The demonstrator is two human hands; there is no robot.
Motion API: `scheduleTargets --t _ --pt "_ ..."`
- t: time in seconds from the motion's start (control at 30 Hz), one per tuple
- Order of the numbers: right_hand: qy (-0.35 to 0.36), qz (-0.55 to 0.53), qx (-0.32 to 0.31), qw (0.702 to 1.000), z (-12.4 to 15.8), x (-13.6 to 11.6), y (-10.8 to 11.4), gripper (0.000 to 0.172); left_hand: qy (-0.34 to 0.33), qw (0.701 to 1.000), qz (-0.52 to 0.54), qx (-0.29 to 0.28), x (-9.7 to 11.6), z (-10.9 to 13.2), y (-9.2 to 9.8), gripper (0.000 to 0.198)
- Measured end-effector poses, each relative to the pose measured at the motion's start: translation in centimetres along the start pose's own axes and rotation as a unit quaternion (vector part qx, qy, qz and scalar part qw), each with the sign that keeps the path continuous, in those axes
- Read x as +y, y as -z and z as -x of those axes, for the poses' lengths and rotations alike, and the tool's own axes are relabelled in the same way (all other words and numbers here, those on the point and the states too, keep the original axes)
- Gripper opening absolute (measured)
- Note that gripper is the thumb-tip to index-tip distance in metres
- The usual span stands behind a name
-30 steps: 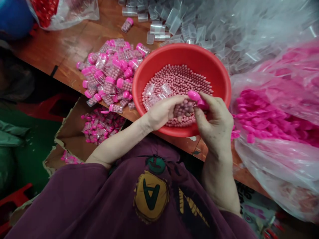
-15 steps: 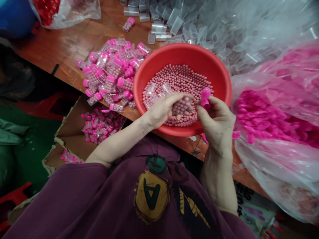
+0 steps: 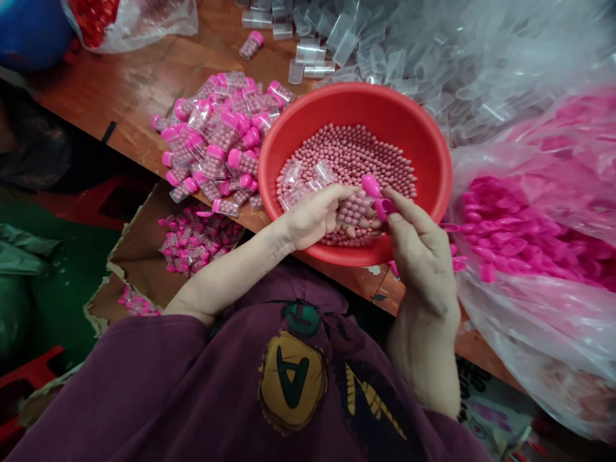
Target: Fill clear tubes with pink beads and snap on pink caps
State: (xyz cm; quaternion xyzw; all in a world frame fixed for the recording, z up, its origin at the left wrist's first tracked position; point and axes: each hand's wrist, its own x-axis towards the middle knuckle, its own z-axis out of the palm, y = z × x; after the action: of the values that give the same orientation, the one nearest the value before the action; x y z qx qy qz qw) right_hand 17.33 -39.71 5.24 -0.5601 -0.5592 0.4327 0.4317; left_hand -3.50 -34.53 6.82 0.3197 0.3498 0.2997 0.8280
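Over the near side of a red basin (image 3: 423, 128), my left hand (image 3: 315, 217) is closed around a clear tube filled with pink beads (image 3: 355, 208), its mouth turned right. My right hand (image 3: 421, 247) pinches a bright pink flip-top cap (image 3: 384, 208) at the tube's mouth, and the cap's lid stands open. Whether the cap is seated on the tube I cannot tell. Loose pink beads (image 3: 356, 144) cover the basin's bottom. Clear tubes (image 3: 323, 172) lie on the beads to the left of my hands.
Capped bead tubes (image 3: 219, 128) are heaped left of the basin, above a cardboard box (image 3: 139, 224) holding more. Clear empty tubes (image 3: 344, 45) spread behind the basin. A plastic bag (image 3: 520, 308) of pink caps (image 3: 510, 224) lies at the right. One capped tube (image 3: 251, 45) lies apart.
My right hand has brought the pink cap left, up against the mouth of the bead-filled tube. My left hand stays nearly in place, still holding the tube.
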Motion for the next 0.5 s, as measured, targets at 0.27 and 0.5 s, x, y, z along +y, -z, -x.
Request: scheduleTargets --t 0.27,0.5 --pt "0.027 0.024 -0.023 0.999 0.96 -0.85 0.55 0.040 -0.027 0.999 0.023 0.010 -0.33 0.60 -0.43 0.025" --pt "-0.017 -0.160 0.029 0.986 0.17 -0.84 -0.12 0.050 -0.037 0.998 0.036 0.040 -0.80 0.47 -0.34 0.016"
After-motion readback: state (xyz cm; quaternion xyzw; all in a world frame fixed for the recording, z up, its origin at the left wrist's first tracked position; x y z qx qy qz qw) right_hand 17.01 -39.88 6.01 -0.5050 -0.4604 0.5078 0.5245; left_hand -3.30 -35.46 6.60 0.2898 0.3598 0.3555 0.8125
